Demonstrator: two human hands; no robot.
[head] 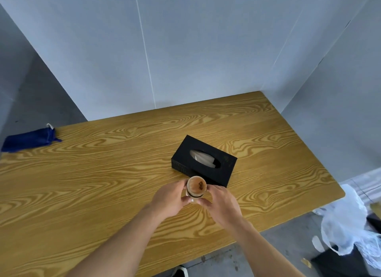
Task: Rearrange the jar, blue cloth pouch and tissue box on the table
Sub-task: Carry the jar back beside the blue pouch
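Cork-lidded jar (195, 189) gripped between left hand (170, 200) and right hand (221, 204), black tissue box (204, 161) just behind, blue cloth pouch (28, 140) laid at wooden table's (82, 184) far left edge

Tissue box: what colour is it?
Black, with white tissue in its slot; the tissue box shows in the head view.

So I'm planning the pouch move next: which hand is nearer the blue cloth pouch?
Left. The left hand grips the jar on the side facing the blue cloth pouch; the right hand holds the jar's far side.
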